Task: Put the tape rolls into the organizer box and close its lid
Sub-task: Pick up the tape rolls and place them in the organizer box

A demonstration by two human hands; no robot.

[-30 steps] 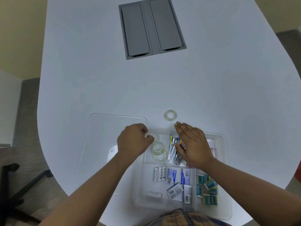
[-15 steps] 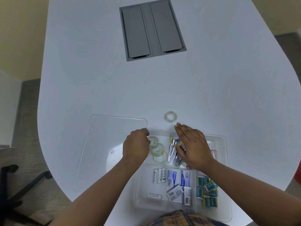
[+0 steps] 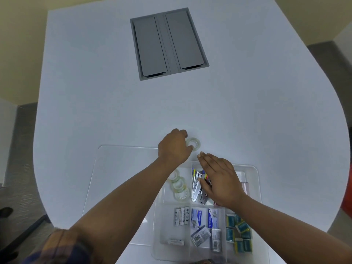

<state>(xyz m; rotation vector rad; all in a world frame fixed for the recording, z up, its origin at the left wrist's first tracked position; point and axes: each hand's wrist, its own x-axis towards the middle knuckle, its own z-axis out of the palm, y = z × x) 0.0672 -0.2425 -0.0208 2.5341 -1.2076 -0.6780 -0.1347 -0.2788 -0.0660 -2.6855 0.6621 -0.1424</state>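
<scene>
Fingers: left hand (image 3: pixel 174 149) fingers (image 3: pixel 183 133) closing around tape roll (image 3: pixel 193 143); right hand (image 3: pixel 221 180) open, flat.
Handling: light, stiff ring; pinch rim.

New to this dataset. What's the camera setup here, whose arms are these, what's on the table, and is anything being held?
There is no robot. A person wears one wide-angle camera on the head, looking forward and down, so the arms are the wearer's own. The left hand reaches past the box to a clear tape roll lying on the white table; its fingers touch the roll, but it does not look lifted. The right hand lies flat and open over the clear organizer box, holding nothing. In the box: three tape rolls, batteries, staple boxes, small teal packets and metal tools under the right hand. The clear lid lies flat to the box's left. A grey cable hatch sits further back.
</scene>
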